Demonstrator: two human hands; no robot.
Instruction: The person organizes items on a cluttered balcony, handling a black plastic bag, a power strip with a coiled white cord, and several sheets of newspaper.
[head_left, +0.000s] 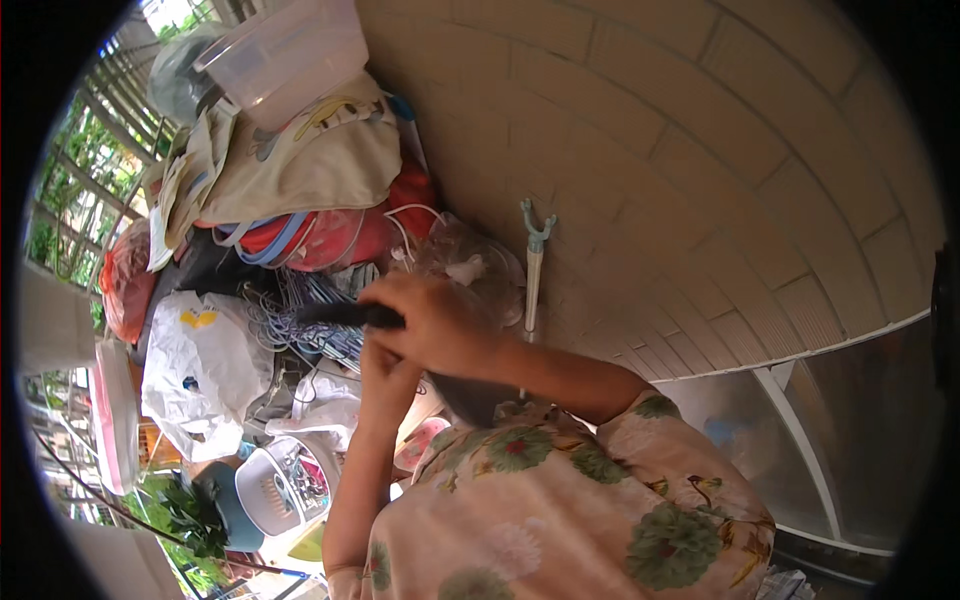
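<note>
In front of my chest, my right hand (439, 322) is closed around a black elongated object (345, 315), whose far end points left and is blurred. My left hand (386, 379) is raised just beneath it and meets the underside of the right hand. Its fingertips are hidden, so its grip is unclear. Behind the black object lies a bundle of thin wire clothes hangers (319, 326). A dark grey surface (469, 397) shows between my right forearm and my floral top; what it is stays unclear.
A white plastic bag (199, 367) and a white basket of small items (281, 484) lie left. Beige fabric (322, 157) and a clear plastic tub (292, 64) are piled beyond. A forked pole (533, 277) leans by the tiled wall (675, 187). Window bars (112, 150) line the left.
</note>
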